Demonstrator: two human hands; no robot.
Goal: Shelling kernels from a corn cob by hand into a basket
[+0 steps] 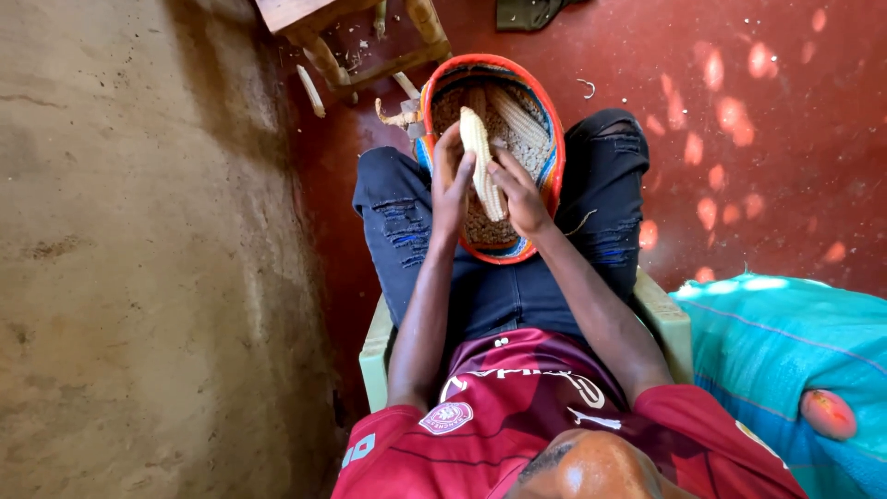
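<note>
I am gripping a pale corn cob (481, 162) with both hands near the top centre of the frame, my left hand (453, 189) and right hand (519, 194) clamped on its sides, holding it over the red-rimmed basket (552, 111) of kernels resting on my lap.

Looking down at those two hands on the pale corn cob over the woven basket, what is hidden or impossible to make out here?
Head view only:
- Lower end of the pale corn cob: covered by the left hand and right hand.
- Near part of the orange-rimmed woven basket: behind both hands.
- Loose kernels inside: too small to tell apart.
- Wooden stool: cut off by the top edge.
- Dark cloth: cut off by the top edge.
</note>
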